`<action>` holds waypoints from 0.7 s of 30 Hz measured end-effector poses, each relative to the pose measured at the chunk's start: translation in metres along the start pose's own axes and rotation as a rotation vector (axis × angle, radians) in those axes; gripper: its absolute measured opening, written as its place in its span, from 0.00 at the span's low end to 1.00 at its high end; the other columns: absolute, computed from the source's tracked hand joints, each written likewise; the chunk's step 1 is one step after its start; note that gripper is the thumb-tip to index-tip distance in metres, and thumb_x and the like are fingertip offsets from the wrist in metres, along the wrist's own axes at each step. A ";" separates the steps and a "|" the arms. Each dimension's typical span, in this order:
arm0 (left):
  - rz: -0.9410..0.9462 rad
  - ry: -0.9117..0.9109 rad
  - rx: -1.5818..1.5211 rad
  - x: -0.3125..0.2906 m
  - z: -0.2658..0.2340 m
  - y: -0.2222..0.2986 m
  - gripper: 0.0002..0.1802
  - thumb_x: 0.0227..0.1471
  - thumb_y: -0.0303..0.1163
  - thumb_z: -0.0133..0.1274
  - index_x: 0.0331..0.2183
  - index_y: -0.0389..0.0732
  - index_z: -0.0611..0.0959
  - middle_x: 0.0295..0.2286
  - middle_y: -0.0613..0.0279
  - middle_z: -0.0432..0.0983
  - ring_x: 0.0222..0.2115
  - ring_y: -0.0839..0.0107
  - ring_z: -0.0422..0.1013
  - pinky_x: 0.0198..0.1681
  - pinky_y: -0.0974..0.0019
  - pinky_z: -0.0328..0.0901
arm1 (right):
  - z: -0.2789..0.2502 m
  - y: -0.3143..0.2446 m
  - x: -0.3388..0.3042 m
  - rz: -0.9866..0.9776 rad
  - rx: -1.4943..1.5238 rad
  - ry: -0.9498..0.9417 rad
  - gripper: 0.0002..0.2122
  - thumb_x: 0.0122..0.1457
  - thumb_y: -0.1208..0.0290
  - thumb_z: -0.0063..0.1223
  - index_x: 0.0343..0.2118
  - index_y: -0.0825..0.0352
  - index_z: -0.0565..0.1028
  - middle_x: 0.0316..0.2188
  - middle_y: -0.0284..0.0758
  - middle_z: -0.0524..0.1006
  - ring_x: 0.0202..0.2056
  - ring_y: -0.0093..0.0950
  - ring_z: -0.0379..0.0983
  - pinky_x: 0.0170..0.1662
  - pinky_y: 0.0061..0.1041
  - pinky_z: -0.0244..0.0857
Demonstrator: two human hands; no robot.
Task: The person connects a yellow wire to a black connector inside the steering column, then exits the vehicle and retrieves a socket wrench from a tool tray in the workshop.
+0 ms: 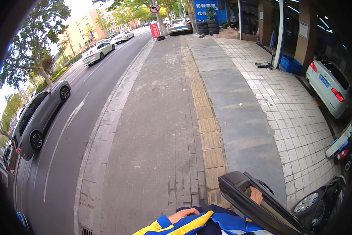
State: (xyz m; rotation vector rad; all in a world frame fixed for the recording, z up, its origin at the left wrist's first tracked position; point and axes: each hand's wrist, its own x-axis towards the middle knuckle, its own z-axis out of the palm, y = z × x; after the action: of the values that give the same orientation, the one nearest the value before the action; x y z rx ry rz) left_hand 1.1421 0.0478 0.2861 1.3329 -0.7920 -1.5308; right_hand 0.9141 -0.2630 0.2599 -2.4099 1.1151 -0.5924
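A long black car part (234,187), shaped like a door trim panel, is at my right side at the bottom of the view. My right hand (256,195) shows through an opening in it, with the fingers bent over its inner edge. The rest of that arm is hidden behind the panel. In front of my body, my left hand (184,214) lies against my blue and yellow jacket (195,225), fingers stretched out and pointing right. Nothing shows in it, though the fingertips are partly hidden.
Paving with a tan tactile strip (209,138) runs ahead. Left is a road with a grey car (42,113) and white cars (99,52). Right are a white car (328,84), a blue crate (290,64), a wheel (307,202) and stacked tyres (213,26). A red sign (155,30) stands ahead.
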 end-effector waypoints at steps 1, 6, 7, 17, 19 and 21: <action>-0.038 -0.044 0.000 0.010 -0.021 0.021 0.20 0.65 0.38 0.57 0.53 0.40 0.78 0.46 0.60 0.77 0.45 0.71 0.71 0.53 0.70 0.66 | 0.003 -0.006 0.001 0.070 -0.063 -0.035 0.28 0.48 0.69 0.61 0.55 0.66 0.71 0.56 0.52 0.67 0.61 0.54 0.58 0.64 0.54 0.49; -0.146 -0.262 0.041 0.064 -0.158 0.051 0.15 0.66 0.37 0.56 0.50 0.41 0.79 0.41 0.64 0.79 0.41 0.76 0.72 0.48 0.74 0.67 | 0.046 -0.036 -0.006 0.311 0.076 -0.054 0.12 0.50 0.67 0.63 0.32 0.68 0.72 0.34 0.44 0.74 0.40 0.43 0.72 0.47 0.46 0.63; -0.177 -0.331 0.051 0.076 -0.186 0.053 0.14 0.66 0.37 0.55 0.49 0.41 0.80 0.40 0.65 0.80 0.41 0.78 0.73 0.47 0.75 0.68 | 0.064 -0.044 -0.015 0.314 0.013 -0.052 0.12 0.48 0.68 0.65 0.29 0.67 0.72 0.31 0.43 0.75 0.36 0.42 0.73 0.43 0.43 0.65; -0.065 -0.813 0.263 0.217 -0.353 0.120 0.06 0.63 0.29 0.57 0.35 0.38 0.80 0.28 0.71 0.74 0.29 0.81 0.66 0.33 0.73 0.65 | 0.247 -0.057 0.019 0.967 0.047 -0.556 0.10 0.50 0.62 0.68 0.29 0.60 0.78 0.28 0.40 0.80 0.33 0.38 0.79 0.41 0.41 0.71; -0.007 -0.955 0.302 0.269 -0.386 0.110 0.04 0.63 0.27 0.56 0.35 0.37 0.80 0.28 0.70 0.74 0.29 0.81 0.67 0.33 0.73 0.65 | 0.263 -0.032 0.026 1.056 0.037 -0.592 0.10 0.51 0.61 0.67 0.30 0.60 0.79 0.29 0.40 0.81 0.34 0.38 0.79 0.42 0.40 0.71; -0.186 -0.941 0.232 0.321 -0.434 0.091 0.04 0.63 0.28 0.57 0.38 0.38 0.82 0.29 0.71 0.76 0.30 0.81 0.69 0.35 0.73 0.65 | 0.286 -0.002 0.020 1.157 0.043 -0.603 0.10 0.52 0.60 0.66 0.31 0.60 0.80 0.31 0.39 0.82 0.35 0.38 0.80 0.43 0.39 0.72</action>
State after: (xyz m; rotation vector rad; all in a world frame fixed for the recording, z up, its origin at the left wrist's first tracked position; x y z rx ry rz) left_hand 1.5905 -0.2392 0.1587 0.7969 -1.4787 -2.2999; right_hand 1.0804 -0.2225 0.0301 -1.3291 1.8172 0.4482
